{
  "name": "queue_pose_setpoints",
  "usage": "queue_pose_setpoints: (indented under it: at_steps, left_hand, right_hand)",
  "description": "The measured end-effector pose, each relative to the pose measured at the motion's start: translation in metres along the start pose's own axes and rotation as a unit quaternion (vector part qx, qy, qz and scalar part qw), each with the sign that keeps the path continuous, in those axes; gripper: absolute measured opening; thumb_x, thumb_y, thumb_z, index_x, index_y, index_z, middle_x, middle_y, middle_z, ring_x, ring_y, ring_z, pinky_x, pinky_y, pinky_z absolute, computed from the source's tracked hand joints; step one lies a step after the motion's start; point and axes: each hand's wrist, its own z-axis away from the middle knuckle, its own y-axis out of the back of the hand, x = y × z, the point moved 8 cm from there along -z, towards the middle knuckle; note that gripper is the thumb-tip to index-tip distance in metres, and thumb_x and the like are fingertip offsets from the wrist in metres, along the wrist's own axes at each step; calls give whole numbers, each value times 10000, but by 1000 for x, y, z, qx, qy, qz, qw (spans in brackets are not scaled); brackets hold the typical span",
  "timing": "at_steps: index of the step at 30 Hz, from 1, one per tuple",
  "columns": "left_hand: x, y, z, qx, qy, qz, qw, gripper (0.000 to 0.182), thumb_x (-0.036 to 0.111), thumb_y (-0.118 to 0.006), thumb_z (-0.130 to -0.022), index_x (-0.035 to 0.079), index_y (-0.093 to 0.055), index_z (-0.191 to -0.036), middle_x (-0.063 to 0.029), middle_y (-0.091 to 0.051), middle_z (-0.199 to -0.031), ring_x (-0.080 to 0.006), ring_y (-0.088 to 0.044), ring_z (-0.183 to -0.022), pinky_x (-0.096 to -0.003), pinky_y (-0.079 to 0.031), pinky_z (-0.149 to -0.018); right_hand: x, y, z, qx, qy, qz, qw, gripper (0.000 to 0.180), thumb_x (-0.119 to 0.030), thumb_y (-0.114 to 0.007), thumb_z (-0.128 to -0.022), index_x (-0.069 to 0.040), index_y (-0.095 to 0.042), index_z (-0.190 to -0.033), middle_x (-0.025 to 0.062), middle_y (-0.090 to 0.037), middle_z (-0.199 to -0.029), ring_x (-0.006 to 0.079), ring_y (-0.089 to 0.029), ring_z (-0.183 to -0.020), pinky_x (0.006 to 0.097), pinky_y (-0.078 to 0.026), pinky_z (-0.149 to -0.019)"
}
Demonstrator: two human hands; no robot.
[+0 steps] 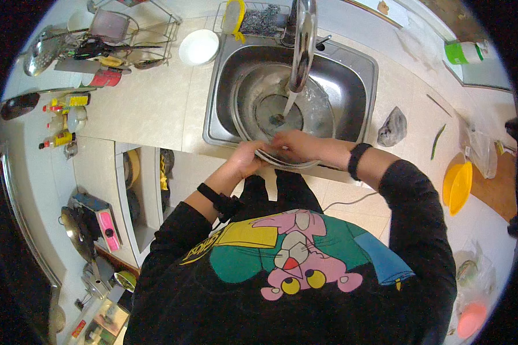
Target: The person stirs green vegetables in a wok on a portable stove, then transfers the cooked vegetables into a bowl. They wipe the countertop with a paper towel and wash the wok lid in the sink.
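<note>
A round glass pot lid [315,114] with a metal rim is tilted over the steel sink [355,64], its near edge by the sink's front. Water runs from the chrome tap [304,51] onto the lid's middle. My left hand [248,157] grips the lid's rim at the near left, the fingers partly hidden behind it. Bent over the near part of the lid is my right hand [291,144]; whether it holds something small cannot be made out.
A white bowl [199,47] stands left of the sink, beyond it a wire rack [172,32] with utensils. A dish brush or scrubber with yellow edging [235,17] is behind the sink. On the right lie a crumpled plastic bag [393,126], a green chili or bean [437,141] and a yellow basket [457,187].
</note>
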Motion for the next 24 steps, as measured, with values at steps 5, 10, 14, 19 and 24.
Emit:
queue_pose_setpoints:
  at_steps: [5, 10, 14, 19, 24]
  left_hand:
    - [11, 12, 8, -51, 12, 68, 996, 166, 42, -497, -773, -58, -519, -904, -165, -573, -941, -298, -593, -849, -459, -517, -759]
    - [6, 16, 13, -36, 24, -17, 999, 137, 71, -507, -782, -8, -532, -891, -115, -586, -879, -269, -583, -818, -442, -489, -751]
    - [3, 15, 13, -44, 31, -2, 999, 174, 96, -509, -789, 0, -548, -929, -112, -601, -900, -262, -585, -835, -424, -480, -755]
    - [7, 17, 3, -44, -23, 12, 999, 204, 114, -508, -788, -1, -551, -951, -129, -601, -947, -281, -583, -858, -420, -481, -754]
    - [4, 14, 3, -61, -7, 3, 998, 164, 108, -516, -794, -9, -553, -903, -139, -607, -906, -273, -601, -808, -420, -500, -722]
  right_hand:
    - [63, 49, 36, -28, -283, 126, 950, 204, -234, -571, -781, -82, -680, -864, 177, -641, -859, 351, -610, -791, 434, -494, -721]
    - [83, 100, 20, 113, -161, 255, 947, 411, -41, -546, -750, -114, -556, -1154, 167, -516, -1213, 337, -536, -1053, 402, -450, -897]
    - [101, 86, 29, 47, -270, 250, 929, 381, -46, -553, -753, -119, -561, -1127, 170, -501, -1135, 371, -540, -1006, 421, -446, -889]
    - [75, 60, 42, -47, -343, 180, 921, 290, -86, -554, -748, -110, -609, -1032, 167, -589, -1017, 352, -582, -954, 422, -481, -823]
    - [51, 68, 12, 153, -308, 65, 937, 271, -106, -551, -777, -105, -614, -1040, 166, -601, -1073, 360, -581, -962, 433, -483, -838]
